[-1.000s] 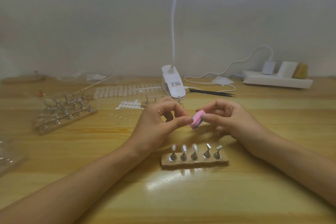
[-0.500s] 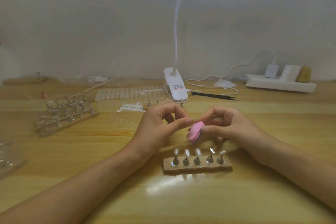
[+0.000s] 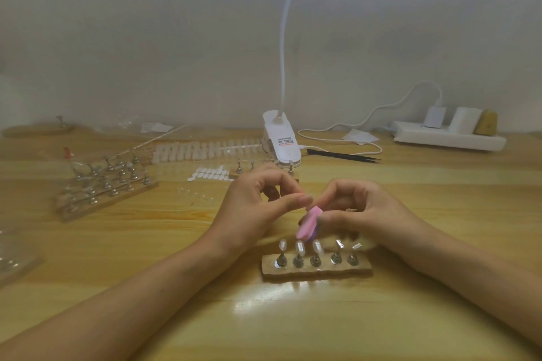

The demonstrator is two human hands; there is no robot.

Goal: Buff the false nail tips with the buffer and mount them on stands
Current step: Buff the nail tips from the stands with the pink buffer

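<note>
Pink buffer (image 3: pixel 308 223) tilted near wooden base (image 3: pixel 316 272), five metal stands (image 3: pixel 336 258), three apparently bearing clear nail tips (image 3: pixel 299 247)

Your stand block (image 3: pixel 316 271) sits nearest you on the table (image 3: pixel 293 331). Well behind it stands the lamp base (image 3: pixel 281 141), tweezers (image 3: pixel 346 154) to its right, power strip (image 3: pixel 448 139) far right, spare stands (image 3: pixel 108 187) left.

Just one cam here, head-worn, looking forward and down across the desk (image 3: pixel 146 243) toward the wall (image 3: pixel 176 38), pretty close up, wide-angle.
</note>
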